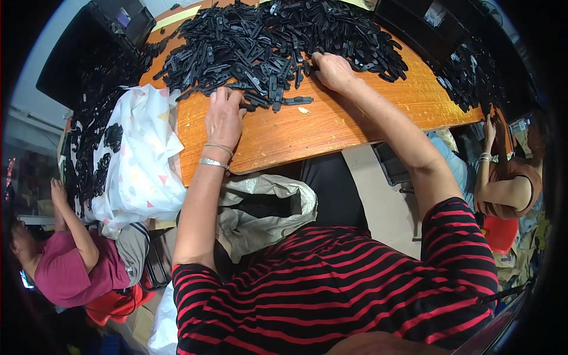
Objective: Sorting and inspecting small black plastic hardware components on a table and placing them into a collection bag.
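Note:
A large heap of small, long black plastic pieces (pixel 236 44) covers the far part of the wooden table (pixel 278 139). At the heap's near left edge is my left hand (pixel 223 117), its fingers bent and close together. A black piece (pixel 248 107) shows at its thumb side. My right hand (pixel 335 72) rests farther right at the heap's edge, fingers curled inward. Its fingertips are beside a dark piece (pixel 306 67), and what they hold, if anything, is hidden. Several loose pieces lie between my hands, near a small pale scrap (pixel 303 110).
An open pale woven sack (pixel 305 204) sits below the table's near edge at my lap. White patterned plastic sheeting (pixel 142 154) hangs at the left. Co-workers sit at the left (pixel 77 266) and right (pixel 509 183), by other black piles. Dark bins (pixel 89 53) flank the table.

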A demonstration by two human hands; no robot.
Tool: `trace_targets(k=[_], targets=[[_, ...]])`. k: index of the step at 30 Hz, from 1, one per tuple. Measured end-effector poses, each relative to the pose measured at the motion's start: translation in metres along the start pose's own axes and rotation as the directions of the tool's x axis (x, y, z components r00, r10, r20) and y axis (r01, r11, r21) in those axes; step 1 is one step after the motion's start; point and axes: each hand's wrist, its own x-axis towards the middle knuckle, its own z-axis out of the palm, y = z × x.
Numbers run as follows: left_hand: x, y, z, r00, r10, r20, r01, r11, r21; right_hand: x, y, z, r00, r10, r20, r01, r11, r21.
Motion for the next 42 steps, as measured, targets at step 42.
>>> trace_targets(k=[42], targets=[[-0.048,0.061,-0.017,0.866,-0.328,0.377,0.351,-0.137,-0.926,-0.117,-0.126,-0.041,0.942,-0.204,-0.267,0.325,0.754,0.571]])
